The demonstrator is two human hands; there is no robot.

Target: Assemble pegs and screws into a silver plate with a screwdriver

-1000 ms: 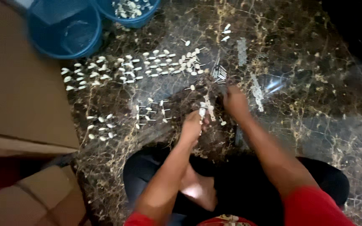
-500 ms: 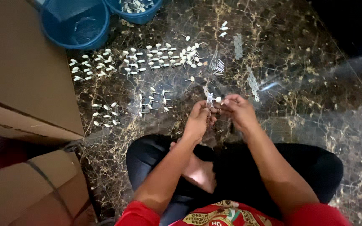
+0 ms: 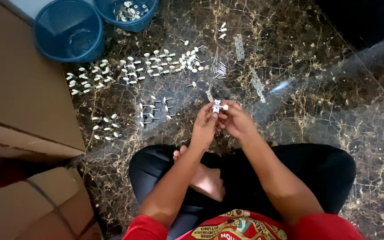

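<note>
Both hands have come up off the floor and closer to the body since a second ago, when they were down among the little pieces; now they meet in the air over the lap.

On the far left sits a big brown cardboard box [image 3: 21,89], with another box [image 3: 27,209] nearer, at the bottom left. Far away, at the top, stand two blue baskets: the left basket [image 3: 67,29] has almost nothing in it, and the right basket [image 3: 127,13] holds a heap of small white pieces.

Rows of little white knobs on pins [image 3: 156,62] lie on the dark marble floor [image 3: 334,102], right of the big box. More of them lie in small groups [image 3: 154,111] nearer the person.

The left hand [image 3: 205,126] is bent in, and its fingertips pinch a small white and silver part [image 3: 217,106]. The right hand [image 3: 236,120] touches the same part from the other side, with its fingers curled narrow around it. That part is up between the two hands, above the floor and just near the closest knobs.

Right of the hands, thin silver metal strips [image 3: 257,83] lie on the floor, and a bunch of tiny pins [image 3: 221,69] lies just left of them.
</note>
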